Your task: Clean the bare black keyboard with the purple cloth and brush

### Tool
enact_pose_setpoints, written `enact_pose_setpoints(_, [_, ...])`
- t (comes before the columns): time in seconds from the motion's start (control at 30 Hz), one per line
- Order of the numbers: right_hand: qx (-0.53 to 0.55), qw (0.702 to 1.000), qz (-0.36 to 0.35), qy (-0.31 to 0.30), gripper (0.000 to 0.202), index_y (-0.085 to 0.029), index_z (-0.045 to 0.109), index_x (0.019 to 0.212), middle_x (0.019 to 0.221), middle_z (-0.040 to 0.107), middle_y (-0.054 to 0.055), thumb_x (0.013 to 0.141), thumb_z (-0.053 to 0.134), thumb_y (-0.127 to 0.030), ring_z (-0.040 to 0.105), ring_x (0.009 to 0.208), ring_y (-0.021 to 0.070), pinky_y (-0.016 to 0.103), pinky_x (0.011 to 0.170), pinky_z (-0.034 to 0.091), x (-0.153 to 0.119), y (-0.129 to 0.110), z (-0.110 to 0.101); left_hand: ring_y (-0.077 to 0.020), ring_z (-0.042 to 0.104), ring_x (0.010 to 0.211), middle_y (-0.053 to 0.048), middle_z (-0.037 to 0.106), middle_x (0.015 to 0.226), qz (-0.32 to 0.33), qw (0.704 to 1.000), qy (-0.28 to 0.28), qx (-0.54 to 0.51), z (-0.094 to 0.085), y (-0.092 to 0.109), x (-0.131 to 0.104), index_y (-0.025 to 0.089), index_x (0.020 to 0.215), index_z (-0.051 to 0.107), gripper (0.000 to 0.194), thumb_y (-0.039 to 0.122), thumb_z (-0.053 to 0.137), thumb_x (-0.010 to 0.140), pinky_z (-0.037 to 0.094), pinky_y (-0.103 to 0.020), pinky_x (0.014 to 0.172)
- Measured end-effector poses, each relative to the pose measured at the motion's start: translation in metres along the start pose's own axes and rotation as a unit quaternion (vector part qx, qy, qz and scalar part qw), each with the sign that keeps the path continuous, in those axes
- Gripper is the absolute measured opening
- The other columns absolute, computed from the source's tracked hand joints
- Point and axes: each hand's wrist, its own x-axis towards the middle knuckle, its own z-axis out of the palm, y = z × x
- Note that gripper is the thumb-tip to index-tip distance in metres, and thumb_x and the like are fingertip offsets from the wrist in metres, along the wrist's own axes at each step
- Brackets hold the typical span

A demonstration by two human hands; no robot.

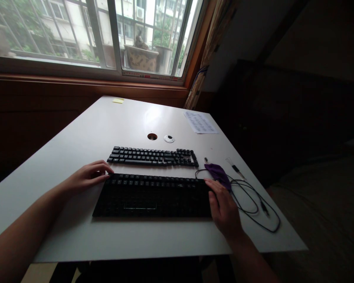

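Observation:
A black keyboard (171,200) lies flat before me on the white table. Keycaps show along its far two rows; the nearer part is dark, with few details visible and a thin metal bar (140,207) near the front. My left hand (91,174) has its thumb and index finger closed at the far left corner. Whether they grip a single keycap there, I cannot tell. At the other end, my right hand (223,204) wraps its fingers over the keyboard's right side. Just behind, loose black keycaps (153,156) are laid out in keyboard order, apart from the keyboard.
Right of the keyboard lie a purple cloth pouch (216,174), a coiled black cable (255,192) and a small wire tool (237,169). Farther back are a table hole (152,136), its round cover (169,138), printed sheets (200,122) and a yellow note (118,100).

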Motion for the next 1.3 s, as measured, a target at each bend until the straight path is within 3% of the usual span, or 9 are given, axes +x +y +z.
enact_pose_setpoints(0.2, [-0.034,0.998,0.047,0.023,0.039,-0.028,0.059,0.139,0.132,0.069,0.007,0.103,0.044,-0.023,0.065,0.124,0.0269,0.05,0.11,0.053,0.019,0.015,-0.015,-0.0175,0.063,0.086,-0.008,0.065,0.108,0.004,1.0,0.001,0.002,0.0,0.001,0.0,0.021,0.112,0.071,0.028,0.043,0.059,0.101,0.055,-0.027,0.077])
enact_pose_setpoints(0.4, [-0.021,0.999,0.028,0.011,0.034,-0.026,0.061,0.132,0.128,0.069,0.008,0.103,0.044,-0.02,0.065,0.122,0.0247,0.046,0.11,0.052,0.042,0.023,-0.009,-0.0175,0.063,0.086,-0.008,0.066,0.108,0.006,1.0,0.005,-0.002,0.001,0.001,-0.001,0.021,0.111,0.071,0.028,0.044,0.058,0.101,0.054,-0.027,0.076])
enact_pose_setpoints(0.6, [0.009,0.999,0.022,-0.022,0.031,-0.024,0.062,0.127,0.129,0.066,0.009,0.102,0.044,-0.021,0.06,0.129,0.0242,0.047,0.115,0.048,0.08,0.036,0.016,-0.0177,0.063,0.087,-0.007,0.065,0.108,0.007,1.0,-0.006,0.008,0.0,-0.001,0.0,0.021,0.113,0.071,0.028,0.043,0.058,0.102,0.054,-0.027,0.077])
enact_pose_setpoints(0.97, [-0.005,0.991,-0.003,-0.135,0.028,-0.019,0.062,0.116,0.122,0.071,0.013,0.096,0.043,-0.016,0.058,0.13,0.026,0.046,0.114,0.046,0.154,0.069,0.096,-0.0175,0.063,0.088,-0.007,0.064,0.108,0.01,1.0,-0.001,0.0,0.001,-0.004,0.0,0.021,0.113,0.07,0.025,0.04,0.059,0.101,0.053,-0.027,0.078])
enact_pose_setpoints(1.3, [-0.024,0.98,0.005,-0.198,0.031,-0.022,0.064,0.12,0.13,0.069,0.011,0.096,0.045,-0.017,0.051,0.14,0.0258,0.047,0.115,0.044,0.16,0.069,0.107,-0.018,0.062,0.091,-0.007,0.063,0.109,0.02,1.0,-0.012,0.007,-0.001,-0.002,0.0,0.021,0.115,0.069,0.024,0.038,0.057,0.103,0.053,-0.028,0.079])
